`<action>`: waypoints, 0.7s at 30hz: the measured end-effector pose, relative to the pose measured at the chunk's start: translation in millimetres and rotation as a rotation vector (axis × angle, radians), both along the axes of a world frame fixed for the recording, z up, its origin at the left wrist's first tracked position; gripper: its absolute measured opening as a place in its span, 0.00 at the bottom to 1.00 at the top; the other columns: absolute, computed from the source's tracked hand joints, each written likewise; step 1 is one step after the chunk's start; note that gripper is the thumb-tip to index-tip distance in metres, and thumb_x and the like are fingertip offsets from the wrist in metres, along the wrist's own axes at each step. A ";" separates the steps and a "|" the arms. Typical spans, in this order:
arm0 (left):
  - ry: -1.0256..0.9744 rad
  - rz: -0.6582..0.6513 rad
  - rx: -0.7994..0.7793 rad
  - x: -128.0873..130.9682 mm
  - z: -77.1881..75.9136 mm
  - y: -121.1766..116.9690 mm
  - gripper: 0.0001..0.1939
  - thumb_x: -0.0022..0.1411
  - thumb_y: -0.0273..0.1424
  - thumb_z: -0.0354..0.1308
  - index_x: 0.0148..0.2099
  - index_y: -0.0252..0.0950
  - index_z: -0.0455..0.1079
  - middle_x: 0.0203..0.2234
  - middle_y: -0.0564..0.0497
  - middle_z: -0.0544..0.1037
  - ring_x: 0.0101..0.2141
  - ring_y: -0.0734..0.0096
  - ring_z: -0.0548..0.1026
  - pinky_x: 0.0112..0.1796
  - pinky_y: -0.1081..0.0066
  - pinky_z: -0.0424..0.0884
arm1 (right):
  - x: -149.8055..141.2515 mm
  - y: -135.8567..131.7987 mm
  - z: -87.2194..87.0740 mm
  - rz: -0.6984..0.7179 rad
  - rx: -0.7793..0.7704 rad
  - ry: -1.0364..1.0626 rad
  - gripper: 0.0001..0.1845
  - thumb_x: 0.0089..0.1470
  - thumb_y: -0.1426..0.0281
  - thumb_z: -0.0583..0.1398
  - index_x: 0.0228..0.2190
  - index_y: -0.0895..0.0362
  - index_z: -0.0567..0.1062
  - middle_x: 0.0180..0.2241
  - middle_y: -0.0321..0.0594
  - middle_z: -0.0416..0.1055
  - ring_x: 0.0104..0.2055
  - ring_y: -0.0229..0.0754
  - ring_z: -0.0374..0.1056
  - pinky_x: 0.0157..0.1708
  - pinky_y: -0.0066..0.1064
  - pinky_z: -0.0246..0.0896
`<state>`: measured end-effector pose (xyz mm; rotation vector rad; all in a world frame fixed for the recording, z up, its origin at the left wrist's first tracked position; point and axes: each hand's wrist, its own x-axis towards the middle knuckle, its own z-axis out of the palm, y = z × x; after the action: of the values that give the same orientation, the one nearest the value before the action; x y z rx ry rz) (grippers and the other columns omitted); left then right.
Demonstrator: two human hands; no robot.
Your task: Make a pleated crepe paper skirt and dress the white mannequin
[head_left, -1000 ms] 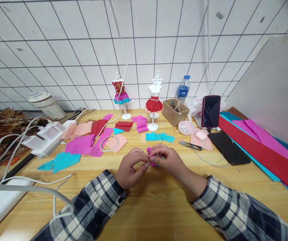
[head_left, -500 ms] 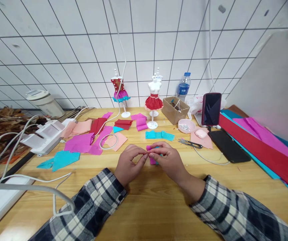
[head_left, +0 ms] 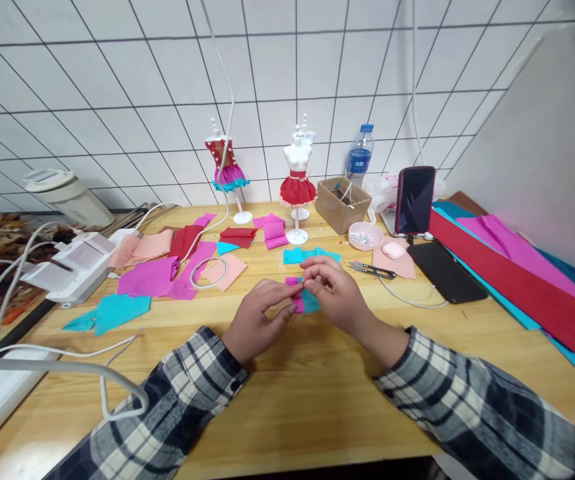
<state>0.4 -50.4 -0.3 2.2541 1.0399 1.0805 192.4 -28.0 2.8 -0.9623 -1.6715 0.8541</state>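
My right hand (head_left: 336, 293) is closed in a pinch over the table, thumb against index finger. Whatever sits between those fingertips is too small to make out. From the other side, my left hand (head_left: 260, 317) reaches its index fingertip to the right hand's pinch, with its thumb spread away below. Under the fingers lies a crepe paper piece, magenta (head_left: 297, 305) on the left and turquoise (head_left: 310, 302) on the right, partly covered by my right hand. Just beyond lies another turquoise strip (head_left: 297, 255). Thread snips (head_left: 373, 269) rest right of my right hand.
Small mannequins stand at the back, one in a red skirt (head_left: 298, 190), one in a multicoloured dress (head_left: 230, 175). Around them are a cardboard box (head_left: 341, 212), a pink dish of beads (head_left: 365, 237), a bottle (head_left: 360, 157), phones (head_left: 415, 200), a tape ring (head_left: 209, 273), paper scraps, cables and a power strip (head_left: 85, 270).
My left thumb has moved down and away from the fingertips, while the left index finger has straightened toward my right hand. The view has shifted, so the tabletop things appear higher and further left.
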 end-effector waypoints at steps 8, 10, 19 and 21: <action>0.246 0.135 0.017 -4.1 12.2 35.7 0.17 0.63 0.41 0.59 0.50 0.39 0.77 0.45 0.44 0.80 0.46 0.57 0.76 0.49 0.58 0.70 | 43.5 33.3 -16.8 -0.066 -0.186 0.083 0.11 0.51 0.59 0.66 0.32 0.53 0.82 0.40 0.42 0.79 0.47 0.46 0.72 0.52 0.41 0.63; 0.418 0.104 -0.052 1.0 15.0 51.7 0.27 0.59 0.46 0.61 0.56 0.37 0.73 0.51 0.40 0.76 0.52 0.50 0.72 0.53 0.53 0.66 | 48.5 39.0 -19.4 -0.034 -0.190 0.042 0.11 0.51 0.59 0.66 0.33 0.53 0.83 0.39 0.42 0.80 0.45 0.46 0.73 0.52 0.41 0.63; 0.608 0.128 -0.227 24.5 -3.6 74.1 0.24 0.53 0.47 0.65 0.48 0.40 0.76 0.45 0.45 0.77 0.48 0.51 0.73 0.48 0.55 0.64 | 44.6 45.6 -32.8 -0.055 -0.245 -0.102 0.17 0.50 0.59 0.65 0.38 0.57 0.82 0.27 0.37 0.76 0.24 0.35 0.63 0.25 0.27 0.58; 0.585 0.150 -0.222 24.7 -6.9 73.4 0.18 0.55 0.43 0.64 0.45 0.41 0.77 0.42 0.47 0.77 0.47 0.53 0.73 0.48 0.55 0.62 | 42.5 45.7 -35.0 -0.054 -0.232 -0.146 0.15 0.47 0.61 0.67 0.35 0.57 0.82 0.22 0.33 0.70 0.22 0.33 0.57 0.23 0.27 0.54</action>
<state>25.0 23.1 -7.2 2.3818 1.4888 0.3179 234.9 17.7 -32.2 -1.2486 -1.6857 0.9765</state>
